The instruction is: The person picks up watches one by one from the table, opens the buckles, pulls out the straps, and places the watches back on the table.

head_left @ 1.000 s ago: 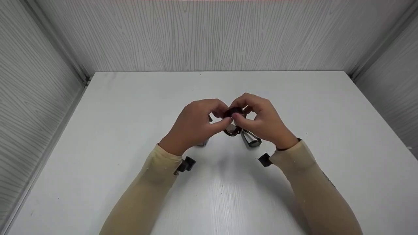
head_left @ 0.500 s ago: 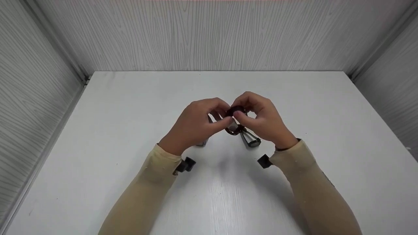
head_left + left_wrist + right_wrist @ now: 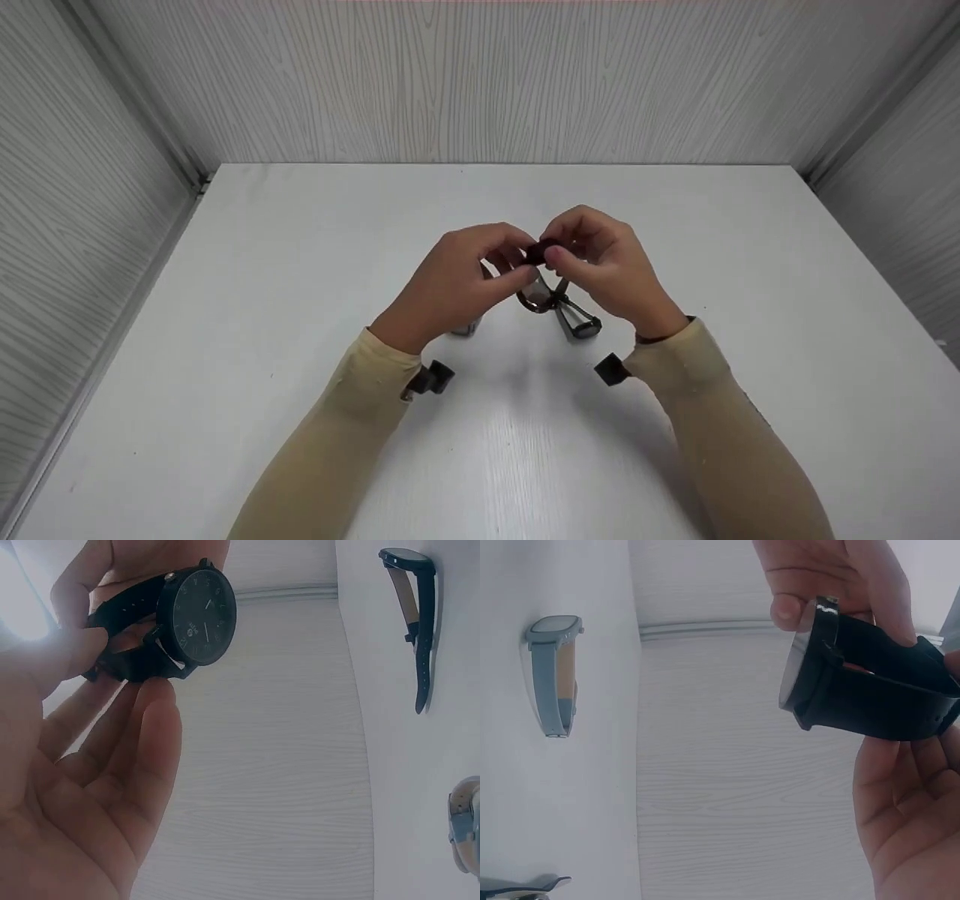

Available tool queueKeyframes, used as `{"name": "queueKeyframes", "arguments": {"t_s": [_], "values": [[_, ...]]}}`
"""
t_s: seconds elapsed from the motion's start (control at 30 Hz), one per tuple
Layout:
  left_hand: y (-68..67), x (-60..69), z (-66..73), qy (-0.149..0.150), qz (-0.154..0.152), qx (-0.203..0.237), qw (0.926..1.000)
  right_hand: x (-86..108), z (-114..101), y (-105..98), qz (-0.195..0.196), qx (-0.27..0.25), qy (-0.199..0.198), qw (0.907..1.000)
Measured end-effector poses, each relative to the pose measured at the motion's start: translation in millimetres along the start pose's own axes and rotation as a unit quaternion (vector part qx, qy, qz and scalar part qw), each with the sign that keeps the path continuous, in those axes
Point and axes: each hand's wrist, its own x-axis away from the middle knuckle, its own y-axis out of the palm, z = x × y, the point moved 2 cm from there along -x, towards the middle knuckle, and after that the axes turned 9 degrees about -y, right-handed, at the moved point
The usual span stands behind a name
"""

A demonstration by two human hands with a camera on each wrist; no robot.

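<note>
Pinching the strap (image 3: pixel 877 701) of a black watch (image 3: pixel 184 622), the left hand (image 3: pixel 446 281) and the right hand (image 3: pixel 615 266) hold it up off the table (image 3: pixel 315 240), between them and near the middle of the scene. Each hand has thumb and fingers gripping the band (it bends round in a loop). Its round dial (image 3: pixel 206 619) is dark with pale markings and shows plainly in the left wrist view; the right wrist view catches the dial nearly edge-on.

Two more watches lie on the table, well apart from each other. To the right is a second watch (image 3: pixel 426 622), with a black band and a tan inner side. To the left is a gray watch (image 3: pixel 546 682), tan inside its band, and in the head view the left hand covers much of it.

Cream sleeves (image 3: pixel 315 457) reach to both wrists, with a small black block (image 3: pixel 441 376) at each cuff. Pale wood-grain walls (image 3: pixel 480 82) stand on the left, right and far sides of the table.
</note>
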Motion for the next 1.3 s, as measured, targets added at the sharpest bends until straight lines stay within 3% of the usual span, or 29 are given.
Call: {"name": "queueKeyframes", "arguments": {"t_s": [0.13, 0.33, 0.5, 0.7, 1.0, 1.3], "values": [[-0.2, 0.3, -0.1, -0.014, -0.007, -0.008, 0.9998, -0.3, 0.0, -0.2, -0.015, 0.019, 0.010, 0.9997], [-1.1, -1.0, 0.0, -0.006, -0.002, -0.025, 0.9997, -1.2, -1.4, -0.1, -0.047, 0.033, -0.009, 0.9983], [-2.2, 0.0, -1.5, 0.003, 0.012, -0.042, 0.9991, -1.4, -0.4, 0.2, -0.057, -0.003, -0.010, 0.9983], [-0.5, 0.4, -3.2, -0.020, 0.002, -0.027, 0.9995, -1.7, -1.2, 4.4, -0.065, -0.046, 0.009, 0.9968], [1.6, -1.3, -3.9, -0.016, 0.018, -0.029, 0.9993, -0.7, -2.7, 6.0, -0.071, 0.086, -0.004, 0.9938], [1.5, -2.3, -4.8, -0.004, 0.040, -0.033, 0.9987, -1.5, -1.7, 5.4, -0.054, 0.120, 0.000, 0.9914]]}}
